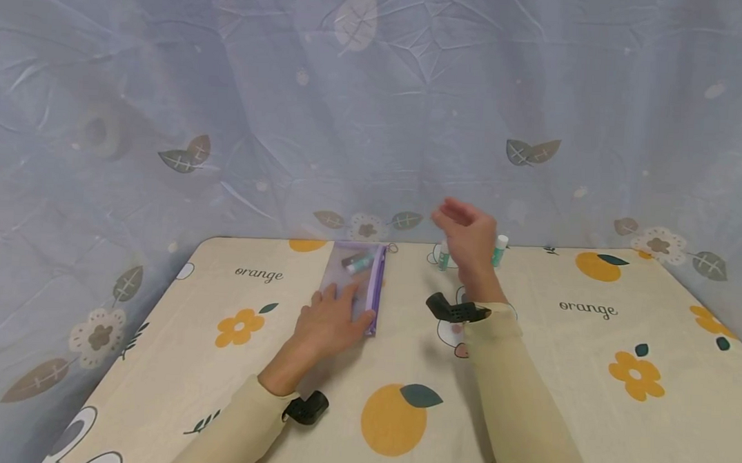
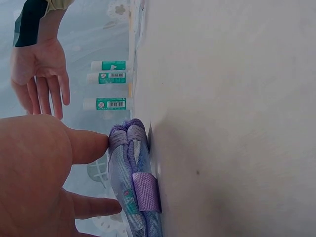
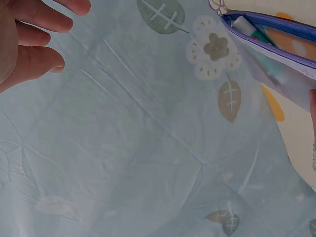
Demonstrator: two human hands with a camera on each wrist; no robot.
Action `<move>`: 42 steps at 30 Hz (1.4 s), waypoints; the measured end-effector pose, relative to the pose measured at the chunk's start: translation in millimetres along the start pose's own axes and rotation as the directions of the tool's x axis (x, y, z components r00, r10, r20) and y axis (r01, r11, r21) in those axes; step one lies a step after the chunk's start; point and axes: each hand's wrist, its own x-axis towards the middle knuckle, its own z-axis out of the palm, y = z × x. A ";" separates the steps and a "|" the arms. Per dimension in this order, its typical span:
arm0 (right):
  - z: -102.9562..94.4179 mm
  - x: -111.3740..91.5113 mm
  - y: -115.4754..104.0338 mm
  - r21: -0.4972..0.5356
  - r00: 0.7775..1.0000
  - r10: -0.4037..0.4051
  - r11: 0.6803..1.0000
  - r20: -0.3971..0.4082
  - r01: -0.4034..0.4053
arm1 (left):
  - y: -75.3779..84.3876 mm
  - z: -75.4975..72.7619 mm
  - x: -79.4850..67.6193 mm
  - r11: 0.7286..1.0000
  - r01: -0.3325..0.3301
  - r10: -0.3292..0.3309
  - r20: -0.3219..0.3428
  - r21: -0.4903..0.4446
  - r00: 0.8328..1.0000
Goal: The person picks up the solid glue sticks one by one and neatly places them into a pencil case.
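A translucent mesh zip pouch (image 1: 377, 273) with purple trim lies on the table. My left hand (image 1: 332, 321) rests on its near part, fingers spread and thumb at the zipper edge. The pouch mouth gapes in the right wrist view, with a white-and-green glue stick (image 3: 245, 28) inside; a dark item (image 1: 350, 259) lies beside it. My right hand (image 1: 468, 239) is raised above the table's far side, holding nothing. Three more glue sticks stand upright in the left wrist view: one (image 2: 111, 65), a second (image 2: 111, 78) close by, and a third (image 2: 109, 103) apart.
A cream cloth with orange and flower prints (image 1: 394, 419) covers the table. Behind its far edge hangs a pale grey-blue curtain (image 1: 376, 121) with leaf prints. Dark camera mounts sit on both wrists.
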 end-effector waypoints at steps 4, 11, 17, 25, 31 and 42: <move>-1.4 1.1 0.9 0.001 1.000 -0.014 1.000 -0.013 0.014 | -0.6 0.2 0.1 1.000 0.001 -0.001 0.001 -0.001 1.000; -5.8 2.2 -0.9 -0.013 0.999 -0.008 1.000 -0.039 0.007 | -0.8 -0.2 -0.3 1.000 0.006 -0.006 0.005 0.001 1.000; -11.1 4.1 -2.1 0.015 0.999 0.008 1.000 -0.043 -0.007 | -1.0 -0.1 -0.3 1.000 0.007 -0.007 0.006 0.006 1.000; -20.3 8.2 -1.2 0.048 0.997 0.036 0.998 -0.064 -0.033 | -1.3 0.7 0.2 1.000 0.000 0.000 -0.001 0.015 1.000; -27.3 9.8 -2.4 0.026 0.995 0.038 0.999 -0.091 -0.036 | -1.6 1.5 0.9 1.000 -0.002 0.002 -0.001 0.019 1.000; -45.7 15.4 1.2 0.032 0.985 0.059 0.998 -0.163 -0.055 | -2.6 3.1 1.6 1.000 -0.005 0.005 0.001 0.012 1.000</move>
